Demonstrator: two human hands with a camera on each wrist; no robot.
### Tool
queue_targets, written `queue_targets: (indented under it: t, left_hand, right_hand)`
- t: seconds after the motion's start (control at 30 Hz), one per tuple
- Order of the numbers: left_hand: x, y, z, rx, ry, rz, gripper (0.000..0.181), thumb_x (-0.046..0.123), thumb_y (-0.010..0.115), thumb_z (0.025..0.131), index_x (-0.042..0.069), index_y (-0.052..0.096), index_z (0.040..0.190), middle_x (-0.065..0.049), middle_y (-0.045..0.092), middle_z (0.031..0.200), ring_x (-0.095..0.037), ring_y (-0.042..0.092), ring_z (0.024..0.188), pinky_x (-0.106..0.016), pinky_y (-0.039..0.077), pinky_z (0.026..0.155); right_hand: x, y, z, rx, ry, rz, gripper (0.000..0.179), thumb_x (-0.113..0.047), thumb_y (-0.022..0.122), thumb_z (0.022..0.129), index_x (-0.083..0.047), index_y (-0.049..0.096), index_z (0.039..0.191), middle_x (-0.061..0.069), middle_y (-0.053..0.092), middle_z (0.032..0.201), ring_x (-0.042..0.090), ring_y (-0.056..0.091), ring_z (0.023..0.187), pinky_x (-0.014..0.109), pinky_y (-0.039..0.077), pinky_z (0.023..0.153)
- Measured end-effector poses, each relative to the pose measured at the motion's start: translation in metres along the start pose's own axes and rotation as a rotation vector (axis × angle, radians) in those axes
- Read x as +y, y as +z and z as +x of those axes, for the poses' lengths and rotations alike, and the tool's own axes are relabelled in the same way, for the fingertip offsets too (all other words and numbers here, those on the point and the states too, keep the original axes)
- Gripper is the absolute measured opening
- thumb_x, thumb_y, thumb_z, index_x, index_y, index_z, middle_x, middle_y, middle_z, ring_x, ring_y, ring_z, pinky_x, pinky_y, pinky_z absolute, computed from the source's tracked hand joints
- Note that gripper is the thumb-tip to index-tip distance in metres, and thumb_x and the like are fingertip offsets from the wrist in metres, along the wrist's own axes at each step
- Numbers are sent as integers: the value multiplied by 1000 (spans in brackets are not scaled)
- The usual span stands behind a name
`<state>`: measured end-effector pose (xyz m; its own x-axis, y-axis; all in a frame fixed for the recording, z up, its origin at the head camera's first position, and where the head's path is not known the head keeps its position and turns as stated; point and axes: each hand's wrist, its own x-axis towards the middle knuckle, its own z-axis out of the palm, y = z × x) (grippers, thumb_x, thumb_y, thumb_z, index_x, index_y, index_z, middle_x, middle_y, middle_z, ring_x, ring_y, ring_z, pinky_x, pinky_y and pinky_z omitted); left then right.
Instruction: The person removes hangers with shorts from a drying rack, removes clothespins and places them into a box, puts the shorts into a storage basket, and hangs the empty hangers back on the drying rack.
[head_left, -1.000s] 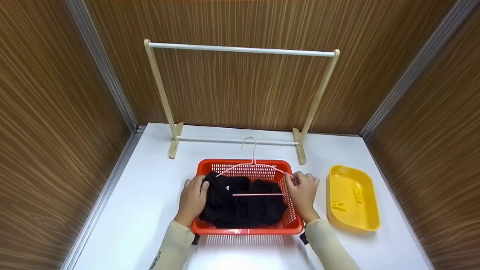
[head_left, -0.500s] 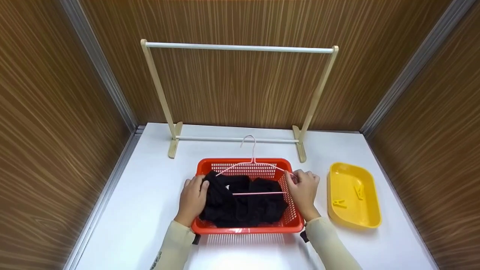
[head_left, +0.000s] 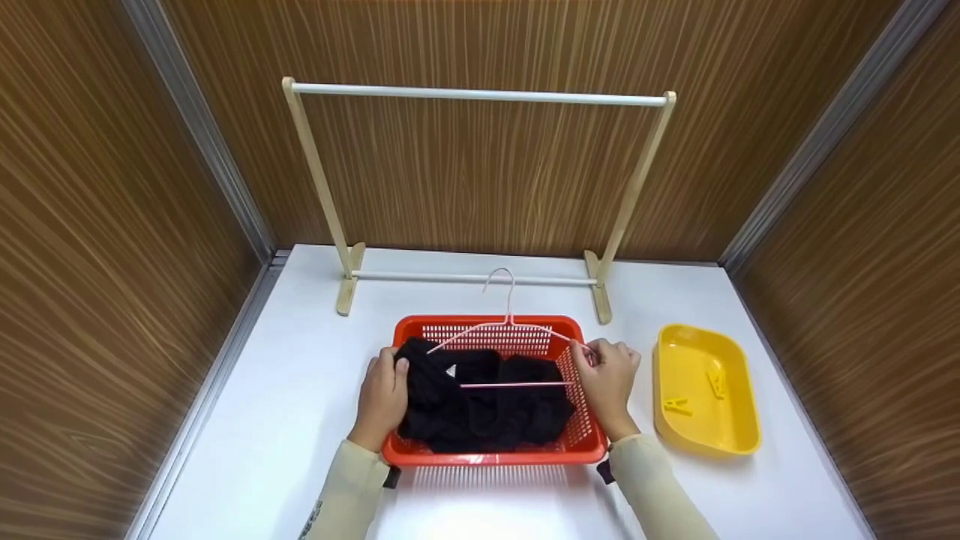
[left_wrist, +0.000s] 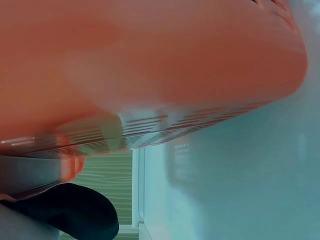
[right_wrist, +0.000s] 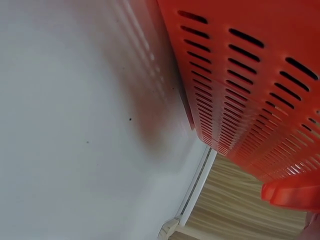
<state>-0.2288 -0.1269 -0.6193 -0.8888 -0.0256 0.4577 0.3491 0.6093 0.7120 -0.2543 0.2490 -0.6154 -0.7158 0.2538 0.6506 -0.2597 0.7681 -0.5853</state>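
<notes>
A pink clothes hanger [head_left: 517,385] lies slanted over the red basket [head_left: 495,459], its hook pointing toward the back. Black clothing [head_left: 517,420] fills much of the basket, and a fold of it covers the hanger's left end. My left hand [head_left: 382,401] grips that fold at the basket's left rim, thumb on top. At the right rim, my right hand [head_left: 609,382] pinches the hanger's right end between thumb and fingers. The wrist views show mostly the basket's outer walls [right_wrist: 240,90]; the fingers' undersides are hidden.
Behind the basket stands a rack with wooden posts and a white top rail [head_left: 480,94]. To the right is a yellow tray [head_left: 697,439] holding two yellow clothespins [head_left: 678,406]. Wood-patterned panels enclose the white table [head_left: 262,420] at the back and sides.
My left hand has drawn the black fold slightly left, baring a bit more of the hanger's left arm and a small white label. The right hand has stayed almost still.
</notes>
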Motion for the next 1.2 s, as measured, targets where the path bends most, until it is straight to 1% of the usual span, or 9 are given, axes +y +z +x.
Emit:
queue_targets:
  t: [0.1, 0.23, 0.47, 0.57, 0.7, 0.87, 1.0, 1.07, 1.2]
  left_hand:
    - [-1, -1, 0, 20, -2, -29, 16, 11, 50, 107, -3, 53, 115, -22, 62, 101, -37, 58, 93, -53, 45, 85]
    - [-2, -3, 2, 23, -20, -74, 16, 7, 49, 105, -4, 52, 117, -23, 61, 106, -38, 58, 98, -53, 45, 91]
    - [2, 0, 3, -20, -28, -59, 31, 8, 49, 107, -1, 48, 136, -25, 63, 127, -39, 59, 118, -54, 43, 104]
    - [5, 1, 2, -38, -33, -43, 34, 9, 49, 107, 3, 48, 140, -23, 65, 124, -38, 61, 112, -55, 45, 99]
    - [9, 2, 0, -57, -48, -22, 32, 11, 49, 108, 7, 51, 140, -19, 66, 111, -33, 59, 96, -52, 47, 88]
    - [11, 4, -1, -65, -42, 13, 32, 14, 47, 109, 8, 52, 140, -17, 64, 103, -31, 56, 89, -49, 47, 82]
    - [9, 4, -2, -60, -42, 32, 31, 14, 47, 109, 6, 52, 139, -18, 64, 101, -32, 55, 88, -49, 48, 80]
    - [8, 3, -2, -63, -52, 41, 31, 14, 48, 109, 6, 52, 138, -19, 65, 102, -33, 55, 89, -50, 48, 81]
    - [8, 2, 1, -65, -40, 99, 29, 14, 52, 107, 7, 57, 135, -17, 70, 113, -32, 55, 89, -50, 49, 83]
  right_hand:
    - [-1, 1, 1, -2, 9, 17, 31, -28, 83, 86, -7, 65, 71, 3, 54, 60, 26, 46, 65, 50, 29, 84]
    - [-3, 1, 3, -16, 17, 40, 31, -28, 82, 87, -7, 66, 71, 4, 54, 61, 27, 46, 65, 50, 29, 85]
    - [5, -8, 4, -30, 1, 26, 31, -26, 82, 87, -8, 66, 69, 1, 50, 59, 25, 45, 62, 49, 30, 83]
    - [11, -13, 5, -23, -16, 33, 30, -23, 82, 87, -8, 65, 68, 0, 47, 58, 23, 42, 61, 47, 29, 81]
    - [15, -21, 9, 11, -55, 40, 28, -19, 83, 86, -6, 65, 67, 2, 46, 56, 22, 40, 61, 46, 29, 79]
    - [14, -29, 15, 29, -82, 29, 27, -18, 83, 86, -5, 68, 69, 4, 49, 57, 22, 41, 62, 46, 29, 78]
    - [17, -39, 18, 10, -47, 25, 26, -21, 83, 88, -4, 71, 73, 6, 55, 61, 23, 45, 66, 45, 30, 81]
    - [23, -46, 21, 27, -30, 34, 25, -19, 82, 88, -2, 72, 74, 8, 58, 63, 24, 46, 67, 45, 30, 81]
    - [34, -64, 27, 77, 59, 61, 23, -19, 78, 93, -1, 74, 80, 12, 63, 70, 20, 46, 72, 41, 30, 84]
